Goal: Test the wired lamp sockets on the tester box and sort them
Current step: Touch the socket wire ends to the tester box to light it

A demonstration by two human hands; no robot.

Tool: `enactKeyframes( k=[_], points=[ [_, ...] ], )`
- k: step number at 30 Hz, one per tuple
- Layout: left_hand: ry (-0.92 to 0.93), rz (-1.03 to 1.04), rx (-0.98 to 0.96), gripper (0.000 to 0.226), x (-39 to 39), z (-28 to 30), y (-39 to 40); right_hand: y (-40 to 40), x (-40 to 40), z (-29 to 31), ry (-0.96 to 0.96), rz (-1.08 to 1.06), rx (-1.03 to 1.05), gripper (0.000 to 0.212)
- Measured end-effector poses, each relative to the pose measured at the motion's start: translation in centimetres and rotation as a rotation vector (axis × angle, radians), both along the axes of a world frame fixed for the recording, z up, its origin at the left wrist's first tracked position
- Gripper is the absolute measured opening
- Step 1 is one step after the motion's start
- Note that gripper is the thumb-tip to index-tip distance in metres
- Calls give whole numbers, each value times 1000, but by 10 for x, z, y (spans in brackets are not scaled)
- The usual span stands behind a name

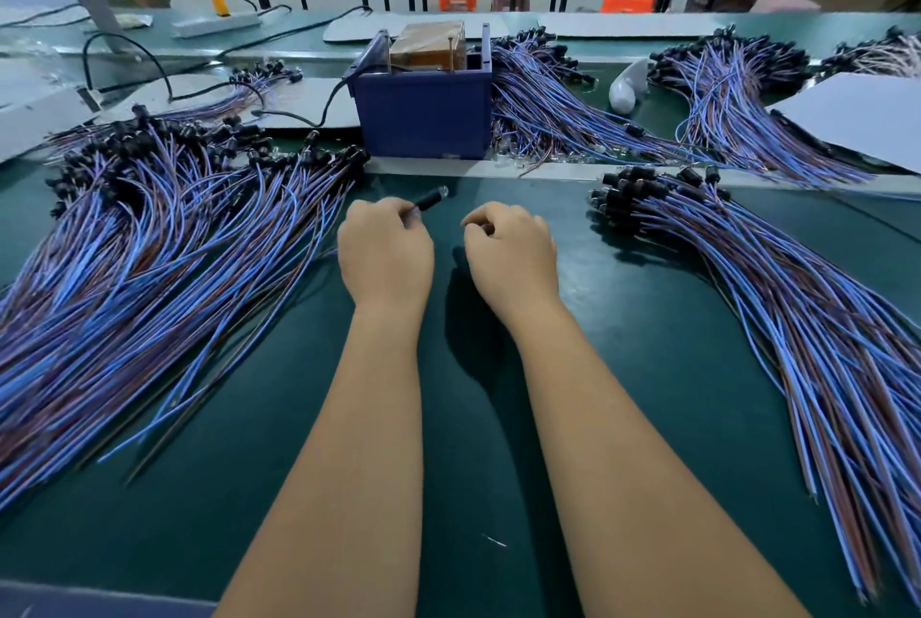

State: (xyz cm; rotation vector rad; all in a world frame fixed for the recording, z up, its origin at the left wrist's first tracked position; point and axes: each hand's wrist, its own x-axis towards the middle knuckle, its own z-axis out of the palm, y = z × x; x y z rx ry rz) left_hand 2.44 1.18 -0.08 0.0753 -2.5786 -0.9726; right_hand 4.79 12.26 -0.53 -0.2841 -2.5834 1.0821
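Note:
My left hand (384, 252) grips one wired lamp socket (431, 198); its black body with a small clear bulb sticks out past my fingers toward the tester box. My right hand (509, 251) hovers beside it with fingers curled, and I see nothing in it. The blue tester box (423, 111) stands straight ahead, with two upright metal pins and a brown block on top. A big pile of blue-and-brown wired sockets (164, 238) spreads at my left. Another pile (777, 298) fans out at my right.
More socket bundles (548, 104) lie behind and right of the box, and one (737, 94) farther right. A white bulb (629, 86) lies beside them. Grey cardboard sheets (857, 119) sit at right and left. A black cable (319, 114) runs from the box to a power strip (217, 24).

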Motion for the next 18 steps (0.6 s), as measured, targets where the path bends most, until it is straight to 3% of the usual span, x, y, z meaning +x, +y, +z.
enactKeyframes(
  k=[3, 7, 9, 11, 15, 18],
  points=[
    [144, -138, 443, 23, 2, 9, 7, 2, 1, 3, 81, 12, -291, 21],
    [-26, -537, 1084, 28, 13, 23, 25, 1, 1, 14, 92, 175, -940, 36],
    [-181, -720, 1153, 32, 18, 25, 28, 6, -3, 17, 40, 211, -1148, 52],
    [-289, -865, 1159, 44, 17, 25, 25, 14, -4, 17, -21, 222, -1229, 57],
    [-496, -1049, 1246, 45, 16, 31, 18, 20, 2, 18, 32, 255, -1305, 35],
    [-670, -1124, 1127, 47, 22, 31, 17, 22, 3, 19, 95, 212, -1317, 23]
  ],
)
